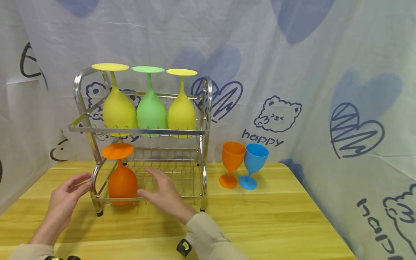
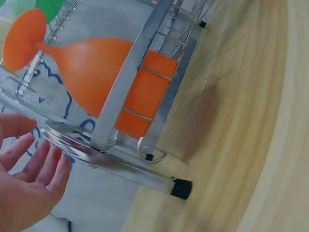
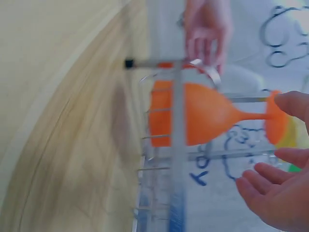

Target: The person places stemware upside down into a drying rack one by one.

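Observation:
An orange goblet (image 1: 122, 182) stands upside down on the lower tier of a two-tier metal rack (image 1: 139, 198), at its left end. My right hand (image 1: 165, 195) is just right of this goblet, with thumb and fingers spread and nothing held. Beside the rack's left post is my left hand (image 1: 66, 198), its fingers loosely bent and its grasp empty; whether the fingertips touch the post I cannot tell. On the upper tier, two yellow goblets (image 1: 119, 110) (image 1: 182, 112) flank a green goblet (image 1: 151, 112), all upside down.
Right of the rack, an orange goblet (image 1: 233, 157) and a blue goblet (image 1: 256, 159) stand upright on the wooden table (image 1: 276, 220), close together. A pale printed cloth (image 1: 260, 72) hangs behind and along the sides.

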{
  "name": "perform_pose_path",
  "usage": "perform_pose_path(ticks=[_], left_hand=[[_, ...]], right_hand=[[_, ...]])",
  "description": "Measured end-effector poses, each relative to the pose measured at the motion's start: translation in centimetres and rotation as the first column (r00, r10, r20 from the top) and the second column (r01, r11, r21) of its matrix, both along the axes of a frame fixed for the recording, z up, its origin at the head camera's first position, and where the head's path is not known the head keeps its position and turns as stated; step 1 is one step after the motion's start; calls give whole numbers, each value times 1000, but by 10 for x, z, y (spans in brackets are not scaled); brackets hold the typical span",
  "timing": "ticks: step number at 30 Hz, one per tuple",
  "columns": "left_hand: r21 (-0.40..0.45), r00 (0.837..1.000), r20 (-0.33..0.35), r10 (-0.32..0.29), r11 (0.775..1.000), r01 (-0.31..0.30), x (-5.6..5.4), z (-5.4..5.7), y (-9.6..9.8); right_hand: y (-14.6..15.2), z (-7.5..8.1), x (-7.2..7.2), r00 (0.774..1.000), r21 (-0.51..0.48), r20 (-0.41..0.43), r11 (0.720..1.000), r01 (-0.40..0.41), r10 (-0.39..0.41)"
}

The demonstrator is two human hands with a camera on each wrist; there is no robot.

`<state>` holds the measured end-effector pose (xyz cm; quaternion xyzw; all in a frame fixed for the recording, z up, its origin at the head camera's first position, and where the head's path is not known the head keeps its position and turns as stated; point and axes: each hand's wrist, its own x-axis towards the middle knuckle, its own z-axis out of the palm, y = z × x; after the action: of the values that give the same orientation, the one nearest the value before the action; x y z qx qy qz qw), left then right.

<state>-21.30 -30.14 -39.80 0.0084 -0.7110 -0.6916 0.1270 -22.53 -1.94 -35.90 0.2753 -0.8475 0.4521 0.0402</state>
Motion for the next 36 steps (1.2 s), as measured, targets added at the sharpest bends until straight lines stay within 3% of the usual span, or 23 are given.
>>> perform_pose_path(ticks=[4, 9, 17, 24, 29, 36], left_hand=[[-208, 993, 4, 115, 972, -112, 10, 7, 2], [-253, 986, -61, 156, 953, -167, 24, 15, 10], [-295, 989, -98, 107, 946, -131, 38, 28, 37], [-337, 986, -168, 14, 939, -71, 38, 31, 62], [-326, 982, -174, -73, 945, 13, 38, 29, 76], [-333, 980, -144, -134, 940, 79, 42, 32, 93]], right_hand=[[26, 13, 12, 999, -62, -13, 998, -30, 29], [61, 27, 21, 995, -100, -96, 994, -39, 29], [118, 34, 17, 981, -106, -168, 991, 84, -101], [161, 30, 7, 944, -171, -165, 951, 258, -286], [191, 23, -6, 884, -216, -222, 905, 366, -411], [232, 13, -30, 753, -259, -211, 778, 572, -624]])
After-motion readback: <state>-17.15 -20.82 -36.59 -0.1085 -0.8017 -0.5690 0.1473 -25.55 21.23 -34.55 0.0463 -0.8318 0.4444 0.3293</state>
